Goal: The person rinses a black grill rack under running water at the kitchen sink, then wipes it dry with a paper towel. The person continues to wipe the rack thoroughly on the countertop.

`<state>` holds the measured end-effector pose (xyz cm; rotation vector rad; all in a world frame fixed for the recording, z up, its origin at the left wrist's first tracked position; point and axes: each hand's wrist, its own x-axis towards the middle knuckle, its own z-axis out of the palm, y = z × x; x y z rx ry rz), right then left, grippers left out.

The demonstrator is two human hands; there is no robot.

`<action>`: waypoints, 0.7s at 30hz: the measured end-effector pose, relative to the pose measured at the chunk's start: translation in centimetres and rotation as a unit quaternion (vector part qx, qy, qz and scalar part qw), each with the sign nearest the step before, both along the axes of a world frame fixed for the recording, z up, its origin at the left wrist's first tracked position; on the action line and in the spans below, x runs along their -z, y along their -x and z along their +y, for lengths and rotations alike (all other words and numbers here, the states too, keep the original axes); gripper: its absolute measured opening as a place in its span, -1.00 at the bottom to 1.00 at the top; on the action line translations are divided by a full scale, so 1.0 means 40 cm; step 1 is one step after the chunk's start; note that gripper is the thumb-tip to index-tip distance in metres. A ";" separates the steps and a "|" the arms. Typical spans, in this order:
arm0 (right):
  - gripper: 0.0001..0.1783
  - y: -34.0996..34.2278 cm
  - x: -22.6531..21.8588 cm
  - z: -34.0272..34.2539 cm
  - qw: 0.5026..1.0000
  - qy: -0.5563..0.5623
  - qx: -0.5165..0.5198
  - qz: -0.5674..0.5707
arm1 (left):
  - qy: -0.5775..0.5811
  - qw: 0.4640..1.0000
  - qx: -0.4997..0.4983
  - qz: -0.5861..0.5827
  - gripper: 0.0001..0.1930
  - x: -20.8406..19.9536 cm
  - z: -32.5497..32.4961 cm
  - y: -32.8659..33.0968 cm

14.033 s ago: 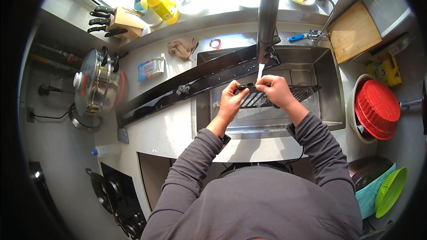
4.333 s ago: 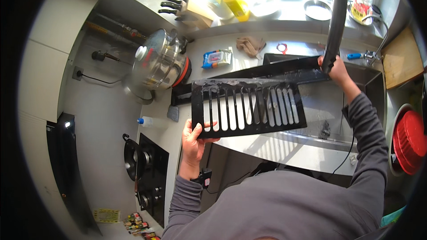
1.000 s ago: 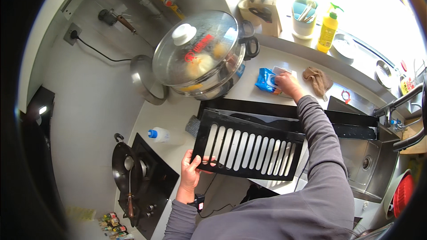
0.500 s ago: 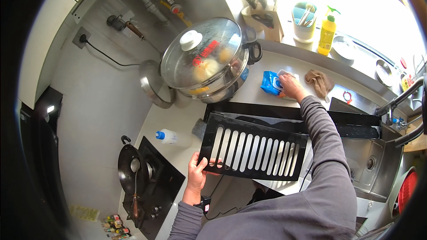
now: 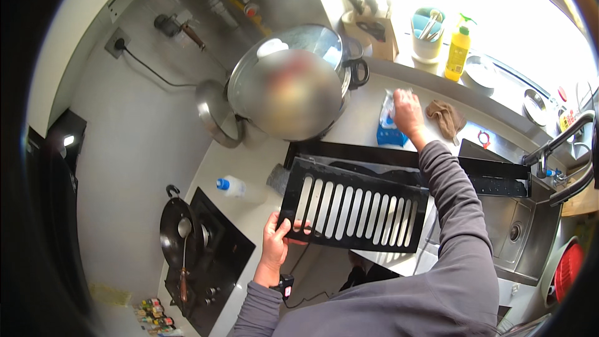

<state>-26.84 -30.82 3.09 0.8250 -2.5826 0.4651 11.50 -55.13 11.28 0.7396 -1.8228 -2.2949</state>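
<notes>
My left hand (image 5: 274, 241) grips the lower left corner of a black slotted panel (image 5: 349, 241), fingers showing through its end slots. The panel is held tilted over the counter's front edge. At the back of the counter, my right hand (image 5: 407, 112) is closed on the upper right part of a soft blue and white packet (image 5: 391, 135) that looks like wet wipes. The hand hides part of the packet, and its fingertips are not clear. A crumpled brown cloth (image 5: 444, 120) lies just right of that hand. Behind the slotted panel lies a long black part (image 5: 496, 176), reaching over the sink's edge.
A large lidded steamer pot (image 5: 240, 90) stands at the back left, with a loose metal lid (image 5: 215, 112) leaning beside it. Left are a blue-capped bottle (image 5: 234, 186), a grey cloth (image 5: 278, 178) and a wok (image 5: 171, 228) on the hob. The sink (image 5: 499, 224) is right.
The packet has turned from lying sideways to pointing away from me, its blue end now nearer. My right hand has shifted slightly with it. My left hand and the panel have barely moved.
</notes>
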 end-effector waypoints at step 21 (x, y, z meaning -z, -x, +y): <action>-0.93 -0.416 -0.098 0.135 0.756 0.526 -0.023 -0.389 | -0.149 0.983 0.099 0.051 -0.75 0.005 -0.025 -0.076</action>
